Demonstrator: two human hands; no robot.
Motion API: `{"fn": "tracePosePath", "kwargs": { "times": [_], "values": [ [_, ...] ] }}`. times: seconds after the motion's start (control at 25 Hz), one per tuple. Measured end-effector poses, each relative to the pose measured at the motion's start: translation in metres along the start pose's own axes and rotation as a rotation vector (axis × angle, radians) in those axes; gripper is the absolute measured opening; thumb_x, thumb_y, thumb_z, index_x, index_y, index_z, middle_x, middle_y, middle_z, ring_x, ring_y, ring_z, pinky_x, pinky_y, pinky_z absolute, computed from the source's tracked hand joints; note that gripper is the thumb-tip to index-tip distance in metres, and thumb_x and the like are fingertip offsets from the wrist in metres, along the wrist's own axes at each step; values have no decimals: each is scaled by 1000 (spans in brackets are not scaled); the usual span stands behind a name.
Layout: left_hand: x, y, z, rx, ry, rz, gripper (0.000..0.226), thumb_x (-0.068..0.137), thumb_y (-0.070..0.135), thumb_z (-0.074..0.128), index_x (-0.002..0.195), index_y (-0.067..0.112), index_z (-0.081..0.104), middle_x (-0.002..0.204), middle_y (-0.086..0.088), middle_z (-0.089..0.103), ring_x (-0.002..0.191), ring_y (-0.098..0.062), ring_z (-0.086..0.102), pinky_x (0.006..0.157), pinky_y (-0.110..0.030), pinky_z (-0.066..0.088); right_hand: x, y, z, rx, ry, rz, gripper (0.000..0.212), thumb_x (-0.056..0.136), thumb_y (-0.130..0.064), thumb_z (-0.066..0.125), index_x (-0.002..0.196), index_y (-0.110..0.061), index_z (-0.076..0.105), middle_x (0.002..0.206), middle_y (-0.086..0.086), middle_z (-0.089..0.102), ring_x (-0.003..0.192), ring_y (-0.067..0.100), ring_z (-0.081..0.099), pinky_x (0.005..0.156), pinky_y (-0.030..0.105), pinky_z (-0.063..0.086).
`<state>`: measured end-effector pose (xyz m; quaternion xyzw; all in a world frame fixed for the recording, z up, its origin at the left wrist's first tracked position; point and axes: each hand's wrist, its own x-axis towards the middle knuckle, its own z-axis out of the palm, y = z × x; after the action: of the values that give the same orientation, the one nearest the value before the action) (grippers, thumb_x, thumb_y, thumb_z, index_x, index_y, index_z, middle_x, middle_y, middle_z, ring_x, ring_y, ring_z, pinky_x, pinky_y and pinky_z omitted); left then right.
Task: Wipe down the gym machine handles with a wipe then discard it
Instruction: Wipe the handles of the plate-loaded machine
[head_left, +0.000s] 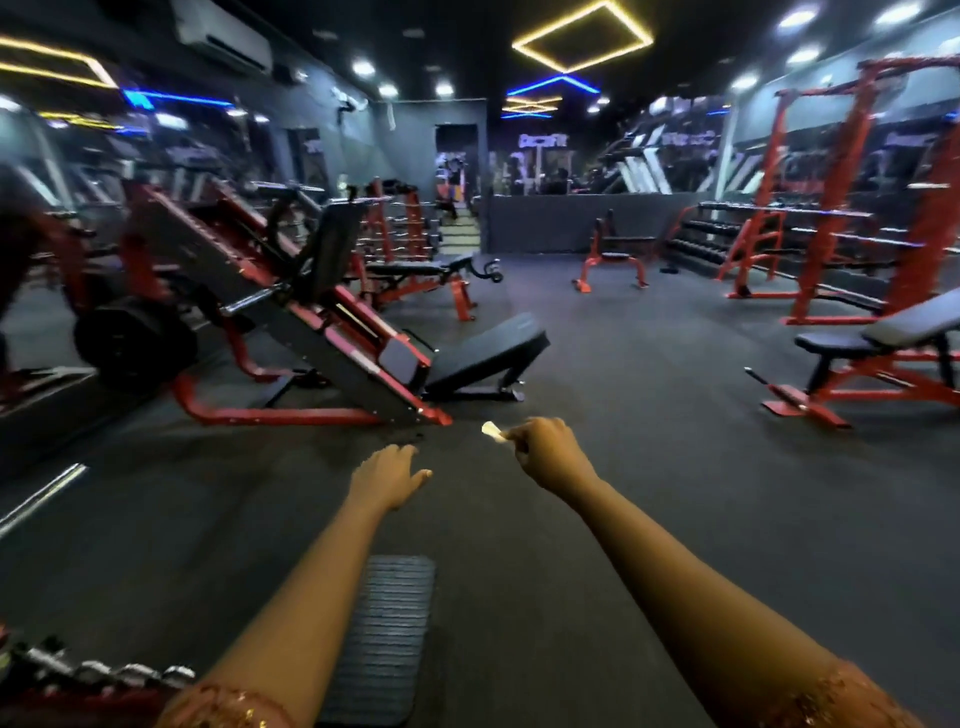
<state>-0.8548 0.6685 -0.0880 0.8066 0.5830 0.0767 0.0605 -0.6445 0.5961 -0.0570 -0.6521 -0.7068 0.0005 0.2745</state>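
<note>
While right hand (550, 454) pinches wipe (492, 431) — small, white

Wipe (492, 432) is mostly hiding inside the right hand (545, 449); only a pale, smeared end is sticking out. Left hand (387, 475) is blurring at the fingertips. Both sleeves (223, 706) are getting cut by the bottom edge, as is the ribbed black pad (387, 634), which the left forearm is partly covering. Dumbbells (93, 670) in the lower-left corner are blurring and running off frame. Bench (883, 338) and red rack (924, 208) are running off the right edge. Far wall sign (544, 140) is blurring, unreadable.
</note>
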Motion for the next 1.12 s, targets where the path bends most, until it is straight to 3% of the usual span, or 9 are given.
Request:
{"fn": "tracePosePath", "kwargs": {
  "times": [0.24,0.48,0.72,0.92,1.12],
  "values": [
    [66,9,12,-6,35,-281,53,94,42,46,139,15,38,138,-11,44,127,-27,44,102,-39,39,113,76,22,74,-101,-201,32,88,-6,49,115,-15,65,113,8,65,102,25,60,89,31,45],
    [155,-30,46,-5,39,-527,53,94,43,46,138,15,38,137,-10,45,126,-26,44,102,-39,41,244,109,99,144,-223,-410,38,84,-2,51,117,-16,64,115,6,65,103,24,60,88,29,44],
    [265,-75,40,-53,88,-716,53,94,42,47,139,15,37,137,-12,45,127,-27,43,104,-40,39,397,103,155,258,-326,-531,34,87,-5,51,116,-17,64,114,9,66,102,29,60,91,40,47],
    [334,-123,35,-49,110,-865,55,93,40,49,140,15,36,138,-11,44,128,-26,42,103,-37,37,501,87,221,325,-394,-643,35,86,-6,48,112,-20,66,106,7,67,96,28,61,77,32,47],
    [402,-194,32,-53,238,-1038,56,93,38,51,140,13,36,141,-11,43,129,-26,42,104,-37,36,616,46,289,362,-491,-846,34,88,-6,48,115,-19,64,103,8,67,90,26,62,81,37,51]
  ]
}}
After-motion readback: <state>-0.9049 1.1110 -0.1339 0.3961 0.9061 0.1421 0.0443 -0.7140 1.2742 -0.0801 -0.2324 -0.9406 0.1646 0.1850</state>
